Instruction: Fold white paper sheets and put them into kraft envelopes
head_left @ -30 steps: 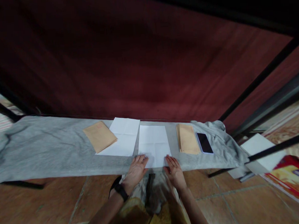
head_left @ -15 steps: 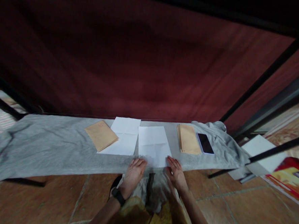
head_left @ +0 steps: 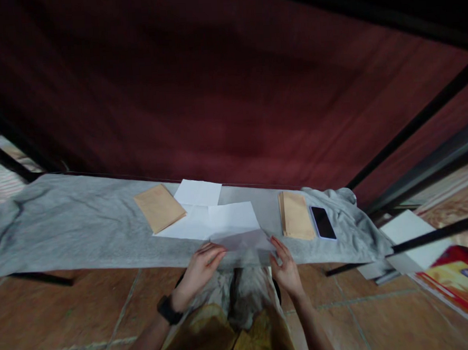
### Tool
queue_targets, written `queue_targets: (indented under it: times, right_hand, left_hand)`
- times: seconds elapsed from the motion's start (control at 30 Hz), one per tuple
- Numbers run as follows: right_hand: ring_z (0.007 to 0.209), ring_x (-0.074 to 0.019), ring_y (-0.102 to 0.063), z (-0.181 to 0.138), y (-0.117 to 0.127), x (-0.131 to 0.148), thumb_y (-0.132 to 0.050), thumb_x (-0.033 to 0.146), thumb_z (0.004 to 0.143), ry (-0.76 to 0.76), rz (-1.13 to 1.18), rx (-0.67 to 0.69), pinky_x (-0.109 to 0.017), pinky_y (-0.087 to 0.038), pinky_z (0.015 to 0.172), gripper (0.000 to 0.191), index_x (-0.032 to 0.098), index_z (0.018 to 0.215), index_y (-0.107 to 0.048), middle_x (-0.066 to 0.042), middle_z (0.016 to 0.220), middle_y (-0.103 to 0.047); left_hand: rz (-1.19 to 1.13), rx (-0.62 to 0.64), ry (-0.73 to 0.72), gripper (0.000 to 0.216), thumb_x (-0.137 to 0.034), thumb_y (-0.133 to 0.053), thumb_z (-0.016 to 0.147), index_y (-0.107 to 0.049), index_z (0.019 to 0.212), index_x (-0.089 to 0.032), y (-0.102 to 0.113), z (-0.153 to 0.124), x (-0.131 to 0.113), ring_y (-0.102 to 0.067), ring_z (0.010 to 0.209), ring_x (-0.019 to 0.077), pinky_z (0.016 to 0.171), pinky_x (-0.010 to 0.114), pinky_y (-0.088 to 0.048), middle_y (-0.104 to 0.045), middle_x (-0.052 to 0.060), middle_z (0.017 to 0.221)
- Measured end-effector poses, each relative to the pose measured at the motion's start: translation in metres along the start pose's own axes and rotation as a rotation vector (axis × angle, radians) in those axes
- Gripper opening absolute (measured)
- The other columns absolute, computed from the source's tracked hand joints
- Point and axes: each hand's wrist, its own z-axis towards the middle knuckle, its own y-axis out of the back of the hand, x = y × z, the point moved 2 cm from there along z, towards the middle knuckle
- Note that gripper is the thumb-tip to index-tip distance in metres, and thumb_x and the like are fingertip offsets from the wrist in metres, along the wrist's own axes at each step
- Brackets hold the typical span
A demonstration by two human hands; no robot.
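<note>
A creased white sheet of paper [head_left: 233, 218] lies in front of me, its near half raised off the cloth and bent up along the middle crease. My left hand [head_left: 203, 265] pinches the left corner of that raised part between thumb and fingers. At the right corner, my right hand [head_left: 285, 267] has its fingertips on the paper's edge, thumb below. Partly under this sheet's left side is a second white sheet [head_left: 198, 192]. A brown envelope [head_left: 159, 207] rests on the second sheet's left part.
Grey cloth [head_left: 82, 226] covers the narrow table. On the right are a stack of brown envelopes [head_left: 297, 216] and a dark-screened phone [head_left: 323, 223]. A dark red panel [head_left: 222, 107] stands behind, with black metal bars at both sides. White boxes [head_left: 416, 238] sit at lower right.
Both hands have lifted the near edge of the front sheet, which lay flat before. The sheet has shifted slightly left, further over the second sheet. My hands have moved a little apart.
</note>
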Motion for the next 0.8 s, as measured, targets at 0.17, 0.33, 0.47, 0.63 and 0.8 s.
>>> queue_targets:
  times: [0.17,0.33,0.47,0.63,0.8]
  right_hand:
    - [0.131,-0.0241,-0.055,0.010,-0.001,0.000,-0.050,0.030,0.094,-0.011,0.079,0.003,-0.047,-0.047,0.109,0.045,0.025,0.138,-0.057,-0.008,0.142,-0.059]
    - [0.125,-0.0257,-0.060,0.019,-0.012,-0.010,-0.051,0.036,0.094,-0.036,0.223,0.060,-0.048,-0.049,0.106,0.038,0.022,0.126,-0.066,-0.010,0.133,-0.065]
    - [0.116,-0.0264,-0.066,0.027,-0.024,-0.010,-0.047,0.043,0.096,-0.114,0.301,0.089,-0.047,-0.052,0.101,0.040,0.021,0.120,-0.069,-0.010,0.123,-0.071]
    - [0.098,-0.0268,-0.071,0.034,-0.034,-0.009,-0.046,0.051,0.095,-0.192,0.266,0.050,-0.044,-0.056,0.092,0.042,0.020,0.104,-0.074,-0.009,0.104,-0.077]
    - [0.094,-0.0270,-0.071,0.037,-0.037,-0.015,-0.048,0.057,0.094,-0.256,0.252,-0.006,-0.042,-0.056,0.088,0.046,0.019,0.100,-0.074,-0.010,0.098,-0.077]
  left_hand:
    - [-0.112,0.038,0.026,0.032,-0.042,-0.051,0.097,-0.075,0.091,-0.022,0.006,0.007,-0.002,-0.068,0.091,0.0192,0.086,0.032,-0.053,-0.076,0.004,0.093]
    - [-0.228,-0.004,0.115,0.030,-0.043,-0.055,0.094,-0.075,0.090,-0.020,0.009,0.014,-0.002,-0.069,0.085,0.0188,0.083,0.030,-0.054,-0.076,0.004,0.091]
    - [-0.291,-0.037,0.179,0.033,-0.047,-0.056,0.092,-0.074,0.092,-0.019,0.009,0.021,0.001,-0.069,0.087,0.0199,0.085,0.032,-0.054,-0.076,0.005,0.092]
    - [-0.325,-0.088,0.259,0.044,-0.046,-0.064,0.086,-0.066,0.120,-0.017,0.000,0.028,0.024,-0.068,0.094,0.0207,0.085,0.032,-0.054,-0.074,0.007,0.108]
    - [-0.255,-0.155,0.335,0.055,-0.044,-0.065,0.081,-0.060,0.127,-0.014,-0.020,0.027,0.062,-0.068,0.091,0.0226,0.082,0.035,-0.056,-0.074,0.008,0.108]
